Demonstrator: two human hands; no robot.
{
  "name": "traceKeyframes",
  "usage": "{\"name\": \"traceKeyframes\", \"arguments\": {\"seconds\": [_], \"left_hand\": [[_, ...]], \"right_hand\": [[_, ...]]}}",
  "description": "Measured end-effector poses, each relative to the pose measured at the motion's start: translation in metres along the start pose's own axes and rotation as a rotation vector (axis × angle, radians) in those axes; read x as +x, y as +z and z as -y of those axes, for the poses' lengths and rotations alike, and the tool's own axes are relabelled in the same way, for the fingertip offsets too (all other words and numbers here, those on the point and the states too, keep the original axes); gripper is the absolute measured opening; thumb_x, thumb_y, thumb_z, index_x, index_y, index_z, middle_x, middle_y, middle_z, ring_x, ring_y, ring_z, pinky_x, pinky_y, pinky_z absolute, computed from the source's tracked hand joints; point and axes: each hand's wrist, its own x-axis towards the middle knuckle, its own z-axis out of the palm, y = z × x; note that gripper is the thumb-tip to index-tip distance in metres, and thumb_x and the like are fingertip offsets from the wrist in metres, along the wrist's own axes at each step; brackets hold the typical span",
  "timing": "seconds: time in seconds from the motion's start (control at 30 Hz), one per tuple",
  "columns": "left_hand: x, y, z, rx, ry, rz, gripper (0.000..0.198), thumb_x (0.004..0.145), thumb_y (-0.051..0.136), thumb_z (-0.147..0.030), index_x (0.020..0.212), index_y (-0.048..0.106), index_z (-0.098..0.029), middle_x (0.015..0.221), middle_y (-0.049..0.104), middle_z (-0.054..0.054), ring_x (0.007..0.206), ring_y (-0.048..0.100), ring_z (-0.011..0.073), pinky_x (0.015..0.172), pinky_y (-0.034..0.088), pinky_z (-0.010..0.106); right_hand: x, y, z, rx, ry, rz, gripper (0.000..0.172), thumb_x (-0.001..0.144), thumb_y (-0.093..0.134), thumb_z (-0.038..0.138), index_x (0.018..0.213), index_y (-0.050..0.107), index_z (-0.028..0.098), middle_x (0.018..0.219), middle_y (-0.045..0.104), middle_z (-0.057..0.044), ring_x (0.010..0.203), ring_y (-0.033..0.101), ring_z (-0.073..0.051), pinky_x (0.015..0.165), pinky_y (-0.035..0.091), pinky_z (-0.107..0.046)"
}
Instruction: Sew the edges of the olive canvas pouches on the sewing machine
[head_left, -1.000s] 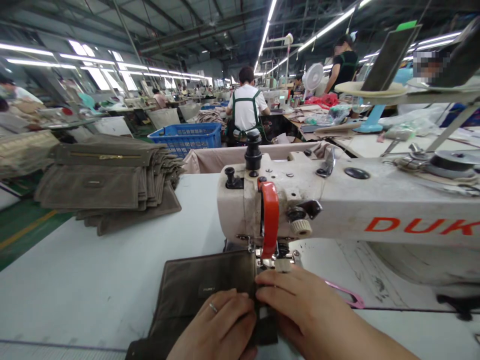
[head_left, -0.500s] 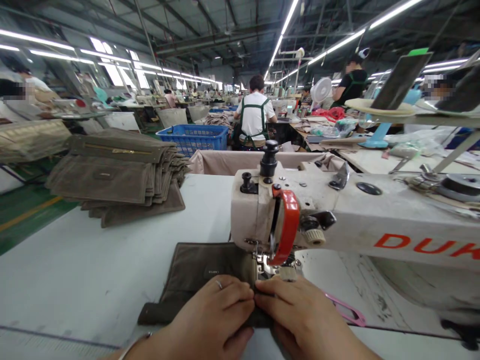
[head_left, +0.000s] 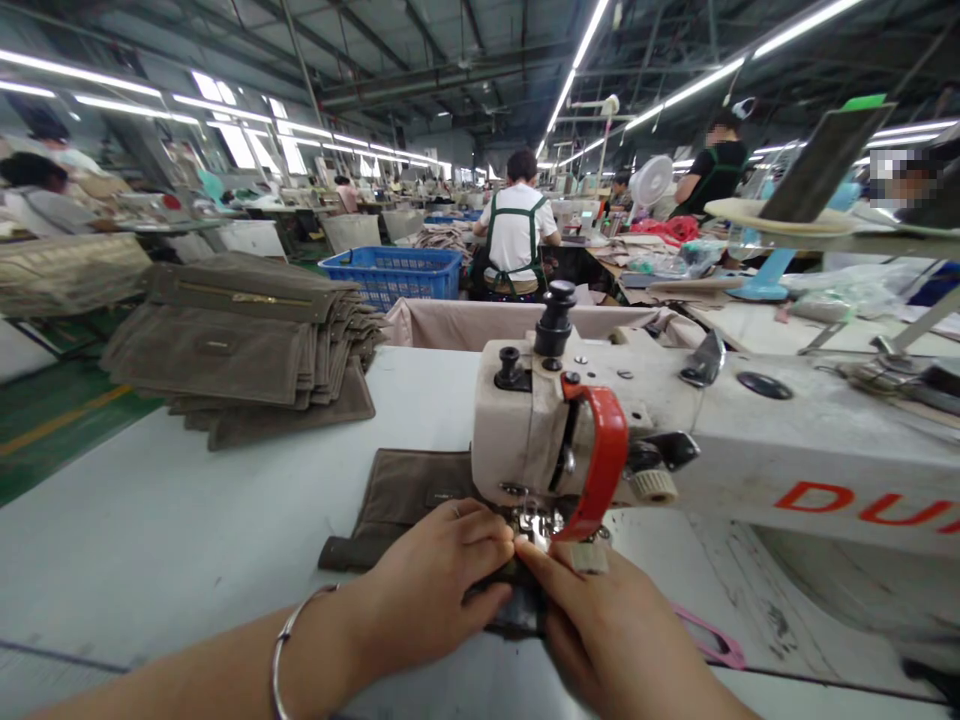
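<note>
A cream industrial sewing machine (head_left: 675, 440) with a red guard (head_left: 604, 465) stands on the white table (head_left: 150, 540). A brown fabric panel (head_left: 397, 495) with a small label lies under its presser foot (head_left: 534, 520). My left hand (head_left: 435, 590) presses on the panel's near edge, fingers curled with the tips pinching the fabric just before the foot. My right hand (head_left: 600, 625) meets it from the right, fingertips pinched on the same edge beside the needle. A bangle circles my left wrist.
A stack of brown fabric pieces (head_left: 240, 340) sits at the table's far left. Pink scissors (head_left: 712, 645) lie right of my right hand. A cloth bin (head_left: 465, 320) hangs behind the table, a blue basket (head_left: 394, 272) beyond. Other workers sit at benches further back.
Both hands have pushed the panel forward, away from me, so more of it now lies behind the presser foot. My view has shifted left and my left forearm shows.
</note>
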Motion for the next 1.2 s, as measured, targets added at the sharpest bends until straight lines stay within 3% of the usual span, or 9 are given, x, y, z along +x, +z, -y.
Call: {"name": "traceKeyframes", "arguments": {"seconds": [0.1,0.27,0.53,0.6,0.7,0.8,0.93,1.2], "left_hand": [[0.000,-0.004,0.007,0.036,0.064,-0.007,0.021,0.095,0.058,-0.021,0.114,0.063,-0.015,0.113,0.066,0.006,0.110,0.058,0.0205,0.104,0.045,0.038],[-0.005,-0.012,0.021,-0.005,0.154,-0.078,0.016,0.099,0.055,-0.022,0.109,0.066,-0.016,0.107,0.069,0.004,0.102,0.062,0.0157,0.098,0.049,0.030],[-0.007,-0.008,0.026,-0.107,0.095,-0.110,0.010,0.096,0.058,-0.019,0.102,0.066,-0.019,0.103,0.071,0.002,0.097,0.065,0.0149,0.093,0.051,0.028],[-0.006,-0.006,0.022,-0.115,0.074,-0.117,0.009,0.096,0.058,-0.019,0.101,0.065,-0.019,0.101,0.071,0.002,0.095,0.065,0.0149,0.091,0.052,0.027],[-0.004,-0.003,0.011,-0.046,0.099,-0.130,0.014,0.098,0.050,-0.014,0.098,0.064,-0.017,0.101,0.070,0.004,0.094,0.065,0.0156,0.092,0.052,0.028],[-0.003,0.000,0.000,0.016,0.088,-0.137,0.018,0.096,0.047,-0.008,0.097,0.063,-0.016,0.100,0.070,0.004,0.091,0.065,0.0156,0.091,0.053,0.028],[-0.007,0.005,-0.006,0.046,0.029,-0.177,0.018,0.095,0.050,-0.009,0.100,0.064,-0.019,0.103,0.070,0.002,0.094,0.065,0.0163,0.088,0.054,0.030],[-0.006,0.015,-0.001,0.083,0.150,-0.212,0.020,0.093,0.046,-0.006,0.095,0.063,-0.016,0.096,0.071,0.005,0.085,0.067,0.0165,0.081,0.055,0.030]], "right_hand": [[-0.001,-0.005,0.002,0.054,-0.009,-0.064,0.049,0.081,0.046,0.007,0.128,0.053,0.021,0.119,0.060,-0.010,0.106,0.057,-0.027,0.089,0.053,-0.046],[0.004,-0.011,0.003,0.028,0.062,-0.224,0.015,0.087,0.046,0.008,0.089,0.059,0.016,0.100,0.060,-0.012,0.097,0.054,-0.028,0.086,0.050,-0.049],[0.010,-0.012,-0.001,-0.087,0.052,-0.204,0.023,0.091,0.047,0.013,0.075,0.064,0.017,0.079,0.060,-0.008,0.084,0.054,-0.028,0.079,0.049,-0.050],[0.007,-0.012,0.000,-0.073,0.076,-0.223,0.020,0.090,0.049,0.015,0.075,0.063,0.018,0.078,0.059,-0.008,0.085,0.054,-0.028,0.079,0.048,-0.050],[0.004,-0.010,0.002,0.051,0.040,-0.201,0.011,0.085,0.055,0.013,0.090,0.063,0.018,0.093,0.063,-0.007,0.092,0.054,-0.028,0.082,0.049,-0.047],[0.004,-0.007,0.005,0.161,-0.002,-0.126,0.028,0.082,0.054,0.005,0.103,0.062,0.022,0.104,0.065,-0.004,0.097,0.055,-0.025,0.084,0.050,-0.042],[0.004,-0.003,0.005,0.173,-0.062,-0.188,0.025,0.087,0.051,0.004,0.100,0.061,0.023,0.101,0.066,-0.003,0.093,0.057,-0.023,0.081,0.050,-0.038],[-0.001,0.006,0.002,0.130,-0.041,-0.171,0.020,0.095,0.048,0.012,0.105,0.062,0.023,0.101,0.065,-0.006,0.095,0.059,-0.022,0.081,0.051,-0.035]]}}
